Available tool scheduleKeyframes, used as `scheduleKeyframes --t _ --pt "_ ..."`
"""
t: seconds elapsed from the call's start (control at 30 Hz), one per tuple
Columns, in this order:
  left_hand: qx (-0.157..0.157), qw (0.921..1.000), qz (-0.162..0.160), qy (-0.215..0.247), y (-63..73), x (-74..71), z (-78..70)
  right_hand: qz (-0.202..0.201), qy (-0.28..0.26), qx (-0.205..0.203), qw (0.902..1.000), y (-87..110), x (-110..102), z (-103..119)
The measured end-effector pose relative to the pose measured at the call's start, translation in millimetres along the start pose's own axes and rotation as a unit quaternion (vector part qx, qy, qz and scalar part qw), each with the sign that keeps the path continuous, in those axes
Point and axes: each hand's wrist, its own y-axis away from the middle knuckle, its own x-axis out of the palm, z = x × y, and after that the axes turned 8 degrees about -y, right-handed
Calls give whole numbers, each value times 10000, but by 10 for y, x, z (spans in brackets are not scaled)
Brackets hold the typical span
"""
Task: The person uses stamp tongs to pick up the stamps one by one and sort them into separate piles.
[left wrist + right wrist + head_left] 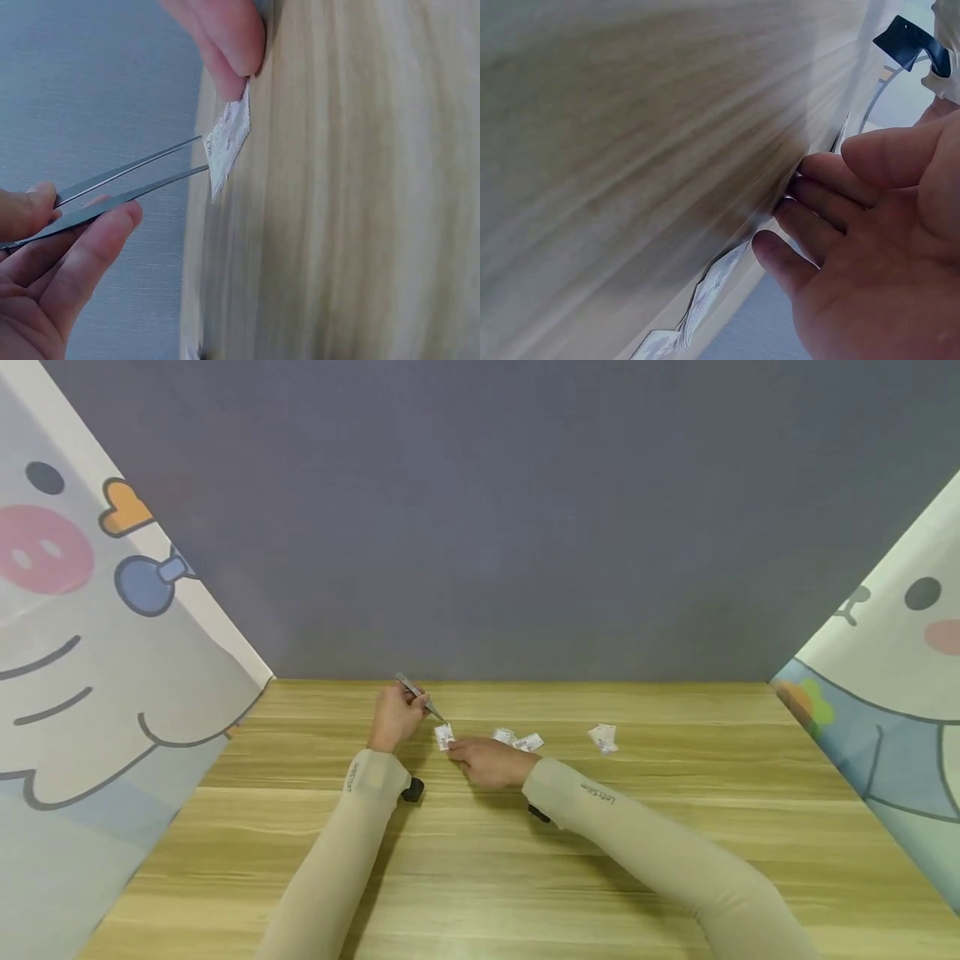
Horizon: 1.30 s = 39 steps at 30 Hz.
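While the left hand (395,717) is pinching tweezers (127,184) against a small packet (444,737), the right hand's (491,762) straight fingers (225,41) are pressing it onto the table (480,852), more packets (517,740) lying just right

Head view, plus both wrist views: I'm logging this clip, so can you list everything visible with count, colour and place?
tweezers: one, grey metal, in the left hand, tips at the held packet
held packet: one, white, tilted up off the table, right fingertips on it
loose packets: about three, white, on the table right of the hands, one apart
table: one, light wood
back wall: one, grey
cartoon panels: two, white with drawings, left and right sides
left hand: grips the tweezers
right hand: fingers straight, touching the held packet
sleeves: two, beige
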Motion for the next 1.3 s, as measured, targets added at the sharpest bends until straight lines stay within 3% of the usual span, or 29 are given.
scheduleKeyframes --t 0.17,0.43,0.73,0.87,1.1,1.3 --pt "149 9998 125 -72 -20 -24 -4 -87 80 -58 9999 -17 7 -9" --pt "100 9992 375 118 -14 -102 -14 -90 13 -38 10000 -10 3 -19" --pt "486 9983 285 170 19 -50 25 -59 -174 71 9998 5 6 -21" --pt "500 9982 235 250 50 -47 -3 -109 -402 48 9991 24 5 -32" --pt "579 9966 87 579 105 -228 -102 -313 -603 -68 9977 203 -96 -51" --pt "515 9956 -181 763 101 -465 -9 -715 -641 138 9953 394 -179 -181"
